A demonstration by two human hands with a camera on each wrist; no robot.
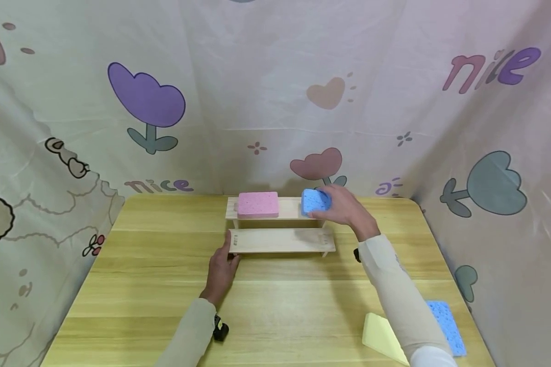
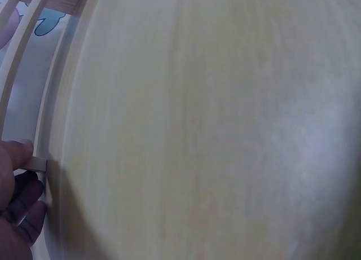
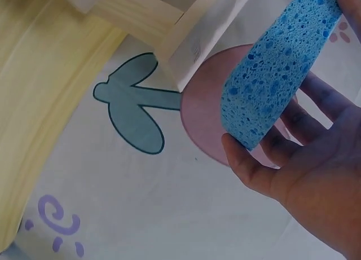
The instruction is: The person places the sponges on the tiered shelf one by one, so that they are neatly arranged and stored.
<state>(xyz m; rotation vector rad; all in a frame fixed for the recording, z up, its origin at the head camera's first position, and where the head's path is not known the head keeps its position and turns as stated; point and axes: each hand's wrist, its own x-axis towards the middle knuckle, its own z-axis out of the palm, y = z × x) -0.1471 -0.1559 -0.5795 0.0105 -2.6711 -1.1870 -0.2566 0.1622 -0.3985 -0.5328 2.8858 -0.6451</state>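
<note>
A two-tier wooden shelf (image 1: 282,240) stands at the back of the table. My left hand (image 1: 221,267) holds its front left end; in the left wrist view the thumb and curled fingers are around a small wooden piece (image 2: 36,164) of it. My right hand (image 1: 349,209) grips a blue sponge (image 1: 314,202) by its edges at the right end of the upper tier. In the right wrist view this porous sponge (image 3: 276,71) is tilted between thumb and fingers. A pink sponge (image 1: 258,204) lies flat on the upper tier's left part.
At the table's front right lie a pale yellow piece (image 1: 380,334) and another blue sponge (image 1: 447,329), both partly behind my right forearm. A printed cloth (image 1: 239,92) hangs behind the table (image 1: 165,285) and along its sides.
</note>
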